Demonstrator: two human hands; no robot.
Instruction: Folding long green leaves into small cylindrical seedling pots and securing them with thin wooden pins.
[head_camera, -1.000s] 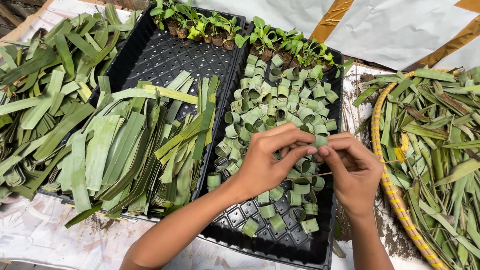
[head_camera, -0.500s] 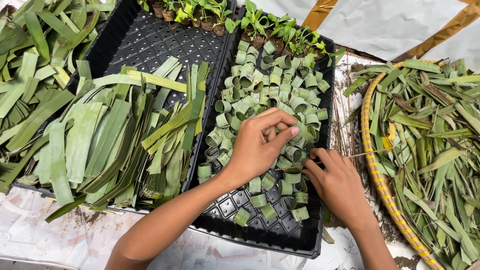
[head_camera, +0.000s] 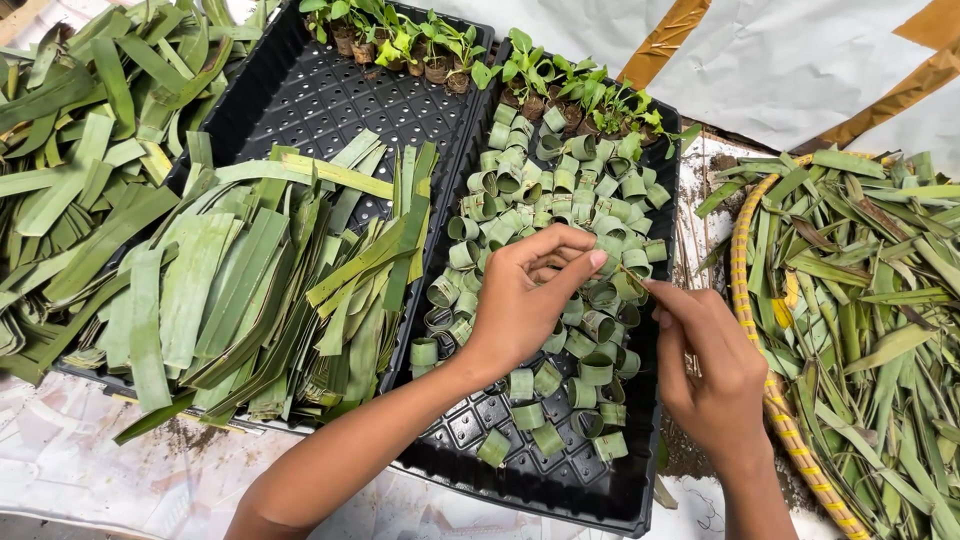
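Fingers (head_camera: 585, 262) of the left hand (head_camera: 520, 300) are pinching together over the leaf rings, and the right hand (head_camera: 715, 370) is bringing its own fingertips in to meet them at a thin sliver (head_camera: 632, 277), perhaps a pin or a strip of leaf; it is too small to tell. Half a second ago both hands were lying lower, pressed down among the rings, so they are now lifting and working a piece between them rather than setting one down. Beneath them, the rolled leaf rings (head_camera: 560, 215) are filling most of the right black tray (head_camera: 560, 490), whose near end is only thinly covered. Seedlings (head_camera: 580, 95) are lining the far edge. Cut leaf strips (head_camera: 260, 290) are lying across the left tray (head_camera: 300, 90), and a basket (head_camera: 745, 260) of leaf scraps is sitting to the right.
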